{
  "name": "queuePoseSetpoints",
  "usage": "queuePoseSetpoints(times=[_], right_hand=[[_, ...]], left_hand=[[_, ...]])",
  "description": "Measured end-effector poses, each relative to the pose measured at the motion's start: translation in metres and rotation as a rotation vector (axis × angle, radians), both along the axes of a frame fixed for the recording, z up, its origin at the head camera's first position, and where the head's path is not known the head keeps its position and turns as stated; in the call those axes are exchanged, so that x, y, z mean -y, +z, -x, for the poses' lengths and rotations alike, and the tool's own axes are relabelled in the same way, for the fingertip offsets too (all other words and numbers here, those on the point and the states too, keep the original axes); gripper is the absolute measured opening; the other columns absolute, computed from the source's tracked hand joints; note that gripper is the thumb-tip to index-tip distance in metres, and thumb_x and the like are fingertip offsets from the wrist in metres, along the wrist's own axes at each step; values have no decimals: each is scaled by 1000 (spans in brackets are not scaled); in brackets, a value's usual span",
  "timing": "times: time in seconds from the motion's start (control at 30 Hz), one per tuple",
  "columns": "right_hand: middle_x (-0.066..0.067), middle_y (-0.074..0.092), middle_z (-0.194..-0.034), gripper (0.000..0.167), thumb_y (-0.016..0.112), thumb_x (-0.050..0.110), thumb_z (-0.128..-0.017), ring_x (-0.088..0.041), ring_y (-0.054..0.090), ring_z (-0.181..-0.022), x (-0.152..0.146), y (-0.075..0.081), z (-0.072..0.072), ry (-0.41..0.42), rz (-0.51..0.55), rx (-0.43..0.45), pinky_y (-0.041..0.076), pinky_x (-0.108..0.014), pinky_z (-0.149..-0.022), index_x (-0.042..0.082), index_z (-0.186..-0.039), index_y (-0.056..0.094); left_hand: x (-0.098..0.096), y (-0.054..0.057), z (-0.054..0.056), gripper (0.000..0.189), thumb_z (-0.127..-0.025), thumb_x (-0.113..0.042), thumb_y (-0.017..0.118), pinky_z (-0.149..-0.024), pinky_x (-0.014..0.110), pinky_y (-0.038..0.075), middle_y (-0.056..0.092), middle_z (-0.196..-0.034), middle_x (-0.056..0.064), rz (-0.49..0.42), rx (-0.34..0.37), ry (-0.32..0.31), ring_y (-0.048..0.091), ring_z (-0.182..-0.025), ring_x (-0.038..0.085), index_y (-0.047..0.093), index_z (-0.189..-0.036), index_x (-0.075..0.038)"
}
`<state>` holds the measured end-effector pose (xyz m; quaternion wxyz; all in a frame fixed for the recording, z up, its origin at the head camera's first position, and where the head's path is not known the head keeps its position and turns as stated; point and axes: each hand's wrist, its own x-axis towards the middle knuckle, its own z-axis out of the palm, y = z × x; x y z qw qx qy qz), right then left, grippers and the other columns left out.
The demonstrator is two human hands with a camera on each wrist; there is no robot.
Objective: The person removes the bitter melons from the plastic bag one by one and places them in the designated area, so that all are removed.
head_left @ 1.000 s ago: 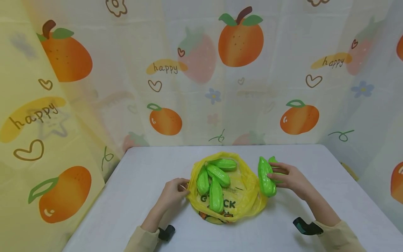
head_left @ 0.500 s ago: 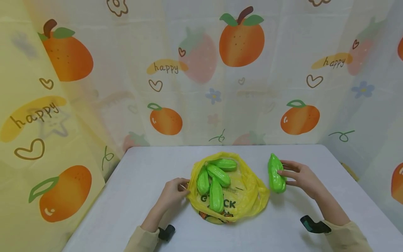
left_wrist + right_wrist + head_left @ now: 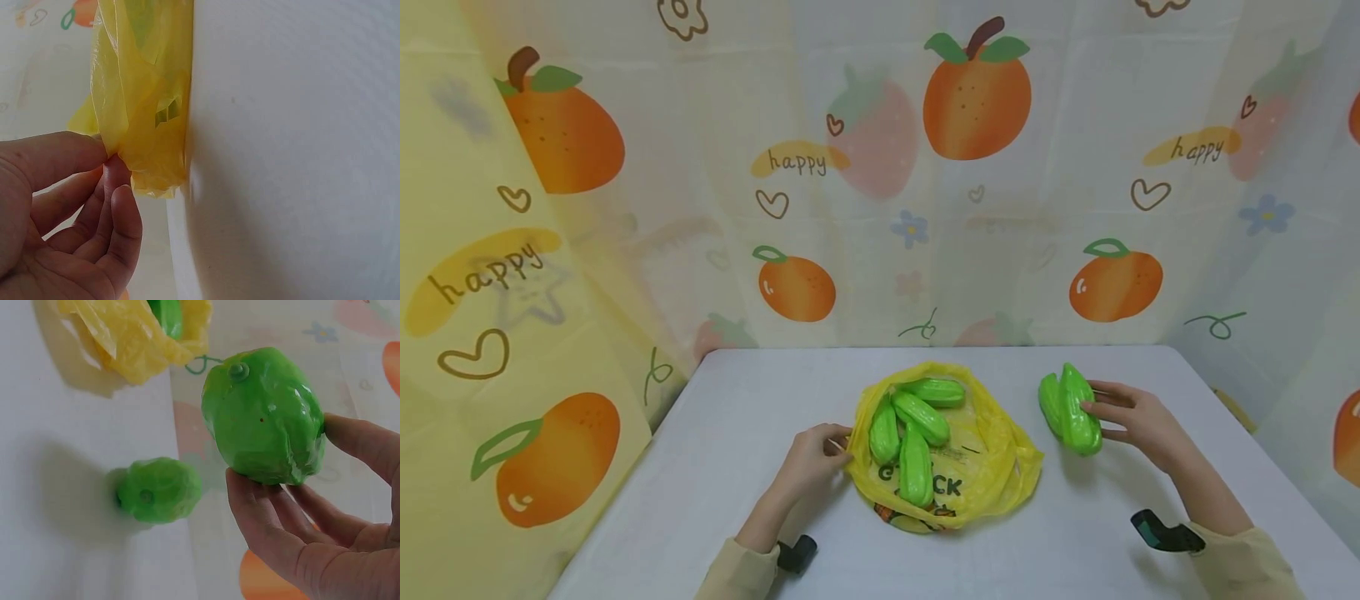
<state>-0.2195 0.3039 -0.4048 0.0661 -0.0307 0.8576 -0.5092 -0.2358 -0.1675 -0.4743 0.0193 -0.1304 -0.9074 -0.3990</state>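
Note:
A yellow plastic bag (image 3: 992,500) lies spread with its mouth facing up, several glossy green bitter melons (image 3: 921,417) inside it. At its left edge my left hand (image 3: 815,454) pinches the rim; the left wrist view shows the thin plastic (image 3: 147,119) between thumb and finger. To the right of the bag, my right hand (image 3: 1127,421) holds a ridged green bitter melon (image 3: 1078,412) between thumb and fingers, raised off the table. Another bitter melon (image 3: 1051,406) rests on the table just left of the held one; the right wrist view shows this second melon (image 3: 161,489) apart from it.
The white table (image 3: 760,375) runs back to a fruit-printed cloth (image 3: 880,275) hung behind it. A similar yellowish cloth (image 3: 580,350) hangs along the left side. Each wrist wears a black camera (image 3: 1165,531).
My right hand has moved right, away from the bag, carrying the bitter melon past the one lying on the table, which now shows on its left. My left hand stays at the rim.

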Motion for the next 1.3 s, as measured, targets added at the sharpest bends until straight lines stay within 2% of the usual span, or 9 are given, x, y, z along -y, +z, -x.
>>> queuePoseSetpoints(times=[0.37, 0.6, 0.83, 0.9, 1.1, 1.3], right_hand=[[-32, 33, -144, 73, 51, 41, -96, -28, 52, -116, -17, -3, 6, -30, -27, 16, 53, -42, -87, -8, -144, 26], [-32, 30, -144, 74, 50, 43, -96, -31, 49, -117, -25, -5, 12, -51, -44, 29, 53, -42, -87, -8, -144, 26], [-33, 31, -144, 74, 51, 41, -96, -19, 53, -108, -32, -7, 15, -55, -34, 51, 53, -40, -87, -9, -144, 26], [-33, 31, -144, 75, 51, 42, -96, -21, 53, -110, -34, -8, 16, -61, -34, 65, 53, -40, -87, -10, -144, 26], [-34, 28, -145, 77, 50, 44, -95, -38, 46, -120, -37, -11, 20, -77, -50, 98, 53, -41, -88, -10, -144, 25], [-35, 25, -146, 78, 50, 45, -95, -36, 45, -121, -44, -16, 25, -97, -46, 117, 52, -40, -89, -11, -144, 25]], left_hand=[[-1, 1, 0, 32, -80, -9, 72, -66, 26, 51, 67, -90, 2, 7, -1, 2, 61, -77, 11, 68, -111, -6], [-1, 2, 1, 32, -79, -8, 72, -66, 26, 51, 66, -89, 2, 14, -2, 7, 60, -77, 11, 68, -111, -6], [0, 2, 1, 32, -79, -8, 72, -65, 25, 50, 66, -89, 2, 16, 7, 8, 60, -77, 11, 68, -110, -5], [0, 1, 1, 32, -79, -8, 72, -65, 24, 50, 66, -90, 2, 20, 8, 6, 59, -77, 11, 68, -111, -5], [1, -1, 1, 32, -80, -9, 72, -65, 25, 50, 66, -90, 2, 18, 8, 1, 59, -77, 11, 68, -111, -5], [0, 0, 2, 31, -80, -8, 72, -66, 25, 50, 66, -90, 2, 17, 6, -6, 59, -78, 11, 68, -111, -5]])
